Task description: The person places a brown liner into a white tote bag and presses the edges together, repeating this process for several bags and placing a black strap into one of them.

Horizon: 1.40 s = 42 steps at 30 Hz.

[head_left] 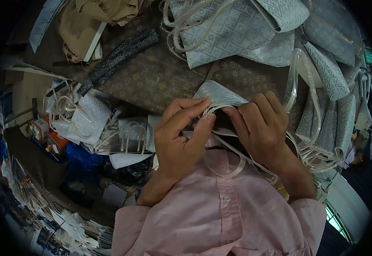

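Note:
A silvery, patterned bag (222, 93) with pale edging is held up close to my chest. My left hand (177, 132) pinches its rim between thumb and fingers. Opposite it, my right hand (263, 126) is closed on the same rim, thumb pressed to the edge and fingers curled over. A loop of clear tube handle (233, 173) hangs below the bag against the pink shirt. Whether anything small sits between my fingertips is hidden.
Silvery patterned bags (228, 32) with clear handles lie at the top on a brown printed cloth (152, 81). More hang at right (311, 111). Dark rolled fabric (120, 57) and tan cloth (92, 25) lie at upper left. Below are bundled bags (94, 106) and boxes (56, 143).

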Each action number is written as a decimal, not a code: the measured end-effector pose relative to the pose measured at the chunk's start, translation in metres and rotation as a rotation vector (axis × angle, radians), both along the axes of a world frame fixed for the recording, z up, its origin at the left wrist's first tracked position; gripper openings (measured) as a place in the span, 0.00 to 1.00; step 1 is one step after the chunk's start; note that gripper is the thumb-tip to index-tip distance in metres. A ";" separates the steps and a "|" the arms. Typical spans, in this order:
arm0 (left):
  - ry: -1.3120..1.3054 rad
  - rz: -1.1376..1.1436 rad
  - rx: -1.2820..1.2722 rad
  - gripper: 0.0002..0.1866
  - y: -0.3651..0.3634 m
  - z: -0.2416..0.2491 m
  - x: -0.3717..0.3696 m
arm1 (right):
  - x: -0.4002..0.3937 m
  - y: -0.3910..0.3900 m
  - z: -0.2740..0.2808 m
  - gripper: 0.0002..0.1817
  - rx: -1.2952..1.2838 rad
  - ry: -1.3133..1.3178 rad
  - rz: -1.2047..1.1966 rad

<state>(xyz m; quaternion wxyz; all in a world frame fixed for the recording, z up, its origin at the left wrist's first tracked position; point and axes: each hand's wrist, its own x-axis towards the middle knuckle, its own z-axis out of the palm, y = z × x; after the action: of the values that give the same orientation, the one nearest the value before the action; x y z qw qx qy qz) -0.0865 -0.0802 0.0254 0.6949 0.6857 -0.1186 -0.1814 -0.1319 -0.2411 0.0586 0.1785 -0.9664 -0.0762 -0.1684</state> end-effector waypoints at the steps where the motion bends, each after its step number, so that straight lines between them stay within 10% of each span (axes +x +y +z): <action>1: -0.050 0.023 0.031 0.13 -0.001 0.000 0.000 | 0.000 0.000 0.000 0.13 0.027 0.001 0.004; 16: 0.090 -0.181 -0.134 0.32 0.013 -0.014 -0.004 | -0.003 0.000 0.000 0.13 -0.077 -0.027 -0.051; 42: -0.153 -0.213 -0.068 0.23 0.009 -0.004 0.003 | 0.000 0.005 0.007 0.13 0.081 0.193 0.052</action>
<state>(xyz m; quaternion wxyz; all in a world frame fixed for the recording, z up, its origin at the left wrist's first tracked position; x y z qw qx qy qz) -0.0831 -0.0708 0.0211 0.6835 0.6570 -0.2495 -0.1971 -0.1316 -0.2363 0.0658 0.2282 -0.9678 -0.0771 -0.0730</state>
